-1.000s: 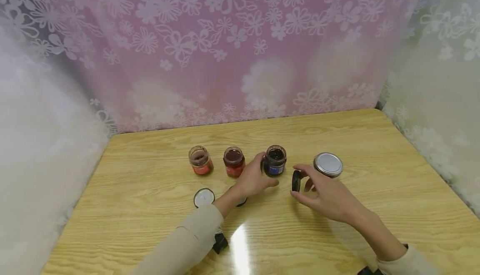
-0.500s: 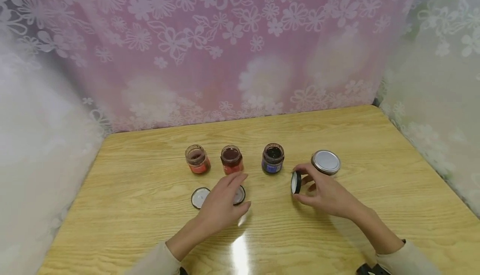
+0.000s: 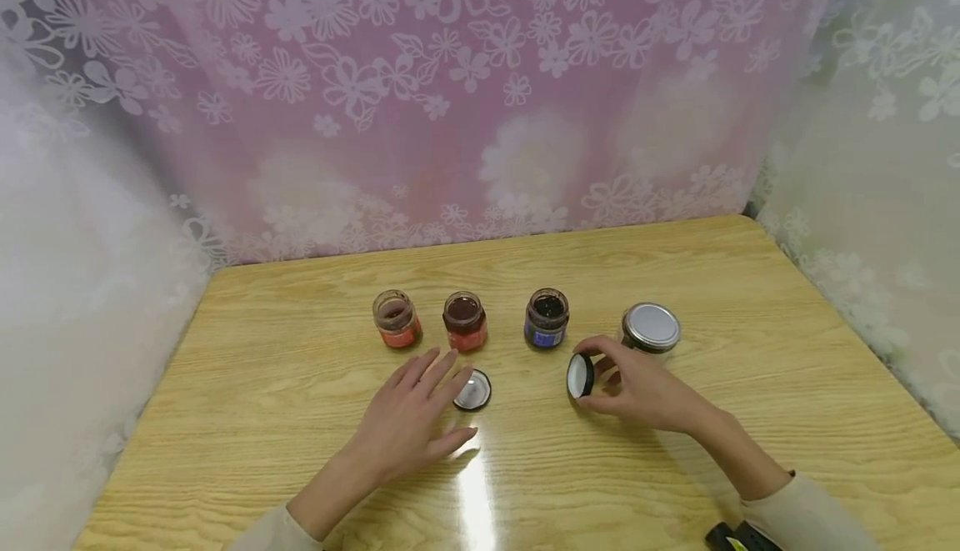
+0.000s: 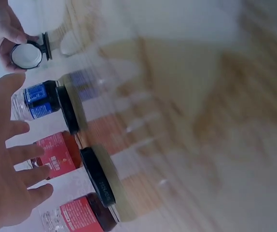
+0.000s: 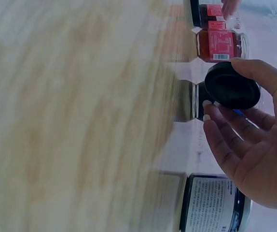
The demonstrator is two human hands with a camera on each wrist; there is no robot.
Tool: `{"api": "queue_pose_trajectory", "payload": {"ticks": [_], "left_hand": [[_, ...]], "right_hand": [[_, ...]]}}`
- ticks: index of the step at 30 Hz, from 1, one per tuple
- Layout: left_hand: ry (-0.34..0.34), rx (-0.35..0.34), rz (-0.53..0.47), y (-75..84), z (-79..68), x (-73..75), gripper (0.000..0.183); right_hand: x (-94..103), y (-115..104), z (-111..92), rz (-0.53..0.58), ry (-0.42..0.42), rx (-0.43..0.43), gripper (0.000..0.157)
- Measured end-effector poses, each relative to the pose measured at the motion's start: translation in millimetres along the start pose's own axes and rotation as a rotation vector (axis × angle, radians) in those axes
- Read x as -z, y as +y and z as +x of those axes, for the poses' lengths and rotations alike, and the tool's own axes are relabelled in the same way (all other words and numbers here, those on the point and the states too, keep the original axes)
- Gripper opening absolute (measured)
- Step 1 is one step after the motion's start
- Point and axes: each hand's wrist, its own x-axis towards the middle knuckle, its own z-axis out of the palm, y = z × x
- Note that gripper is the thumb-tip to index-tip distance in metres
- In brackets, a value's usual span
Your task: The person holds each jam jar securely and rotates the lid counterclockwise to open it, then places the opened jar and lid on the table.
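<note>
My right hand (image 3: 637, 388) pinches a black jar lid (image 3: 580, 376) on edge between thumb and fingers, its white inside facing left. In the right wrist view, the lid's black top (image 5: 232, 86) overlaps the blue-labelled jar (image 5: 200, 99). That open jar (image 3: 547, 319) of dark contents stands just behind the right hand. Fingers spread, my left hand (image 3: 405, 422) hovers low by an upturned lid (image 3: 472, 390), holding nothing. A second black-rimmed lid (image 4: 97, 176) shows in the left wrist view; the left hand hides it from the head view.
Two open red-labelled jars, a left one (image 3: 397, 319) and a middle one (image 3: 465, 322), stand in line with the blue-labelled jar. A wider jar with a silver lid (image 3: 652, 326) is right beside the right hand. A patterned curtain (image 3: 480, 117) hangs behind the wooden table (image 3: 262, 343).
My left hand has left the blue-labelled jar and moved left and nearer, over the lids. The right hand has turned its lid so the white inside shows, shifting slightly left.
</note>
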Motion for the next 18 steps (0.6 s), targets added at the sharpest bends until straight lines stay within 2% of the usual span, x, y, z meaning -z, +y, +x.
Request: {"api": "queue_pose_trajectory", "payload": {"ticks": [10, 18], "left_hand": [[-0.058, 0.000, 0.036, -5.1, -11.0, -1.8, 0.072], [-0.075, 0.013, 0.011, -5.8, -17.9, -1.1, 0.072]], "right_hand": [[-7.2, 2, 10, 0.022, -0.084, 0.030, 0.059], [-9.7, -1, 17, -0.044, -0.093, 0.004, 0.060]]}}
